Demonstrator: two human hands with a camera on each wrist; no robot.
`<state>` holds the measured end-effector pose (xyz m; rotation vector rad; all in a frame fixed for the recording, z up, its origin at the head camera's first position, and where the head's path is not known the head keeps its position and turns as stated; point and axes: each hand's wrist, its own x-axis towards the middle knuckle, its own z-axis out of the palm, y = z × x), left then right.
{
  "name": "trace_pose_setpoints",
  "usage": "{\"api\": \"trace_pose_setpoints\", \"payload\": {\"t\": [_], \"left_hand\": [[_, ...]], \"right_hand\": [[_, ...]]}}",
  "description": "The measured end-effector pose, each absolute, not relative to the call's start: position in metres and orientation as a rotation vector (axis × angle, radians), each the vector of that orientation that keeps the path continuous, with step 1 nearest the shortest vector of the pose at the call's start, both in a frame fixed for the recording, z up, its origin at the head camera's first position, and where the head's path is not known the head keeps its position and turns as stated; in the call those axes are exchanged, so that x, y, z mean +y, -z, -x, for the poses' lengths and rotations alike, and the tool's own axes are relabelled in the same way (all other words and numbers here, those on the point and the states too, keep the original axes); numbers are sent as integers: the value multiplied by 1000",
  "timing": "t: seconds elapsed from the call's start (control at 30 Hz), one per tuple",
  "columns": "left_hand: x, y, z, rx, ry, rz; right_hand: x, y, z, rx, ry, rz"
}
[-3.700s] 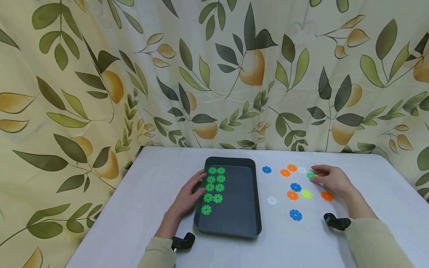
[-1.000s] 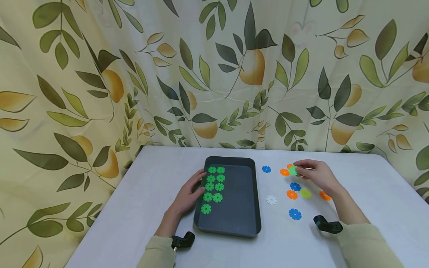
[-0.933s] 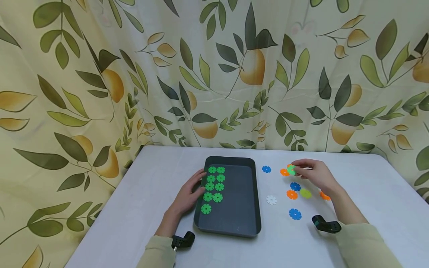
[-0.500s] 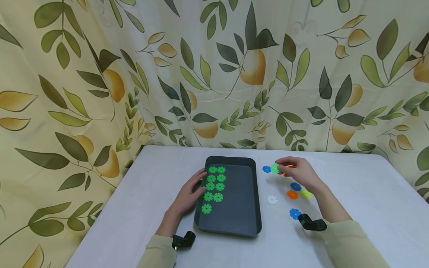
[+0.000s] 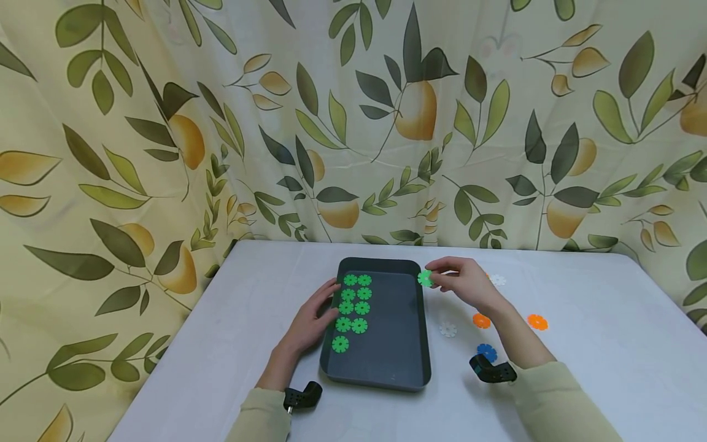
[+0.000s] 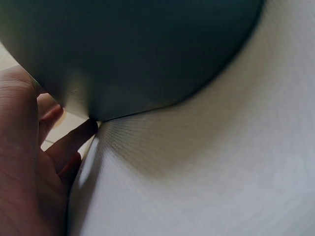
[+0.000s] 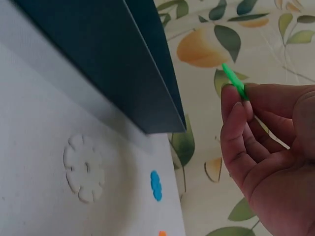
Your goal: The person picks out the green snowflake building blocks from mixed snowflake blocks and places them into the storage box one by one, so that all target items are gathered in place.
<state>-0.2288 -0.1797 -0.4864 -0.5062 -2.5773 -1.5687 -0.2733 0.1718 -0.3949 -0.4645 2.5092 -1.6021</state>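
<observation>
A dark grey tray point(image 5: 426, 344) lies on the white table, with several green flower-shaped discs point(image 5: 353, 303) in two columns along its left side. My right hand point(image 5: 434, 274) pinches one more green disc point(image 5: 424, 278) between thumb and fingers, just above the tray's far right corner. In the right wrist view that disc point(image 7: 235, 82) shows edge-on at my fingertips point(image 7: 231, 98), beside the tray wall point(image 7: 113, 64). My left hand point(image 5: 330, 296) rests with straight fingers against the tray's left wall point(image 6: 138, 49).
Loose discs lie right of the tray: white point(image 5: 448, 329), orange point(image 5: 481, 320), blue point(image 5: 487, 352), another orange point(image 5: 537, 321) and a white one point(image 5: 498, 280). A leaf-patterned curtain point(image 5: 386, 123) hangs behind the table. The table's left edge point(image 5: 182, 331) is close to my left arm.
My right hand picked the green disc out of the loose discs and carried it left to the tray's far right corner. The left hand has stayed on the tray.
</observation>
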Motion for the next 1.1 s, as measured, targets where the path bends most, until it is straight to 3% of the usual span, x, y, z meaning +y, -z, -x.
{"api": "trace_pose_setpoints", "payload": {"t": [1.1], "left_hand": [[-180, 487, 229, -2557, 1583, 527]], "right_hand": [[88, 395, 256, 2293, 1514, 852]]}}
